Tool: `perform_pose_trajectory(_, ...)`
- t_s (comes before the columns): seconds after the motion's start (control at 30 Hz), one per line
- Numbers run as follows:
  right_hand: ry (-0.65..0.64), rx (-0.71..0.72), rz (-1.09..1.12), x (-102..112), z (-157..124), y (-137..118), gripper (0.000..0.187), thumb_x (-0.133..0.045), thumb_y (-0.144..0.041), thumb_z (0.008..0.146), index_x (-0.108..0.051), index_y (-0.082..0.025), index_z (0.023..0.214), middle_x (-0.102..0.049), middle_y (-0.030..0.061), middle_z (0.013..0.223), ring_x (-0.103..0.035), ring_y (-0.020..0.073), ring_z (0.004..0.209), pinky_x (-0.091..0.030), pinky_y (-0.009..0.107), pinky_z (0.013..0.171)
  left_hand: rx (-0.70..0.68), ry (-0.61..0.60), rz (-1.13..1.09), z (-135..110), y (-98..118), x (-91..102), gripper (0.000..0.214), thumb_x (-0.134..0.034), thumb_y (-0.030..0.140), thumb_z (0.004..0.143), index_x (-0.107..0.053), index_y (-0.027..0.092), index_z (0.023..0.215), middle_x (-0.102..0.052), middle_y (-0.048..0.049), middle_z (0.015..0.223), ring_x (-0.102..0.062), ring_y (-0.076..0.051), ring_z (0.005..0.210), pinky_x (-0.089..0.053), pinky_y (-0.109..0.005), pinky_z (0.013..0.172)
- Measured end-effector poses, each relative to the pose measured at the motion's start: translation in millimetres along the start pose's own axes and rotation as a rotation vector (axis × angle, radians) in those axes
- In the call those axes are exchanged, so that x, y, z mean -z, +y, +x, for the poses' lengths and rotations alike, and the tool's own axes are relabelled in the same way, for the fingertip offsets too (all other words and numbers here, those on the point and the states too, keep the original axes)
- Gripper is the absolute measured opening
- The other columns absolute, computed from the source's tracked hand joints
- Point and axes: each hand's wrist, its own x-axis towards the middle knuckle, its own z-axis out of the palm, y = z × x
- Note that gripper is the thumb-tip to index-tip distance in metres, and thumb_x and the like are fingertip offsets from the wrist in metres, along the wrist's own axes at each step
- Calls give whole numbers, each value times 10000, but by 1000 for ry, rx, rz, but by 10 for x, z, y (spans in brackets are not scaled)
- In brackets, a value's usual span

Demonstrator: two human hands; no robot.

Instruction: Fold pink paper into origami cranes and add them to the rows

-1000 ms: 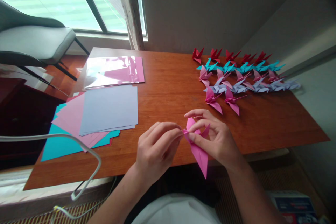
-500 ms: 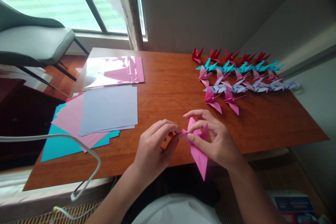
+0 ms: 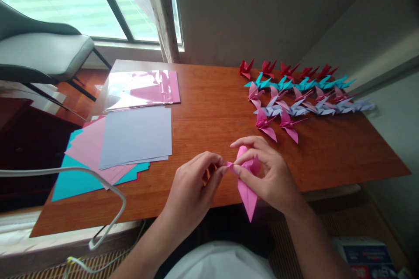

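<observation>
A bright pink paper crane (image 3: 248,192) is held between my two hands, over the front edge of the table. My right hand (image 3: 266,170) pinches its body near the base of the neck, with one wing pointing down toward me and the other partly behind my fingers. At the crane's narrow tip, my left hand (image 3: 199,181) closes thumb and forefinger on the small folded head. Beyond my right hand stand two finished cranes in the same pink, one of them a pink crane (image 3: 290,125) at the row's right end.
Rows of red cranes (image 3: 288,69), turquoise cranes (image 3: 306,83), light pink and pale lilac cranes stand at the right back. Left lie lilac paper sheets (image 3: 135,135) over pink and turquoise ones, with a plastic-wrapped paper pack (image 3: 142,89) behind. A white cable (image 3: 114,189) loops at the left front.
The crane's lower wing has swung slightly left and up. My left fingers have curled a little more around the head; my right hand keeps its hold.
</observation>
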Motion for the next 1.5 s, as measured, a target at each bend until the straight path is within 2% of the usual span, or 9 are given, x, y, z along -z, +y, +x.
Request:
perform_pose_trajectory(0.2,-9,23,-4,-3,-17,10,119,-712,-123,832,-667,-222,785,-674,64,1092,-613,242,1079,-490,410,930,184,-68,-265,15,-38,-16,175,-641,326,929,-635,171,848,-627,0,752,-525,-115,654,-407,-228,585)
perform_pose_trajectory(0.33,-18,41,-2,8,-8,6,115,-711,-119,835,-671,-222,803,-674,60,1094,-615,234,1075,-492,402,928,237,-63,-377,34,-57,-14,210,-684,360,893,-659,161,831,-662,-30,787,-560,-134,687,-436,-239,612)
perform_pose_trajectory(0.5,-39,37,33,18,-16,-4,108,-706,-120,844,-682,-224,832,-672,60,1114,-616,228,1094,-491,400,956,217,-48,-410,32,-66,-16,201,-698,350,882,-662,160,828,-667,-35,795,-574,-138,698,-451,-244,627)
perform_pose_trajectory(0.93,-24,-17,94,39,-29,-3,55,-732,-180,856,-718,-225,827,-668,65,1104,-628,222,1067,-493,376,937,128,-28,-276,31,35,-28,115,-667,257,902,-664,162,838,-654,-10,744,-560,-120,653,-442,-238,616)
perform_pose_trajectory(1.23,-33,-48,130,46,-19,25,54,-731,-197,863,-733,-233,823,-677,58,1092,-633,218,1049,-490,371,925,123,-4,-381,39,41,-51,87,-690,254,889,-649,179,906,-680,-20,831,-604,-132,707,-467,-231,614)
perform_pose_trajectory(1.5,-25,-60,136,39,-19,21,55,-731,-203,860,-729,-237,817,-688,63,1094,-637,233,1050,-493,398,935,55,-57,-214,40,51,2,112,-637,265,929,-670,172,875,-675,-11,764,-569,-117,657,-449,-230,615)
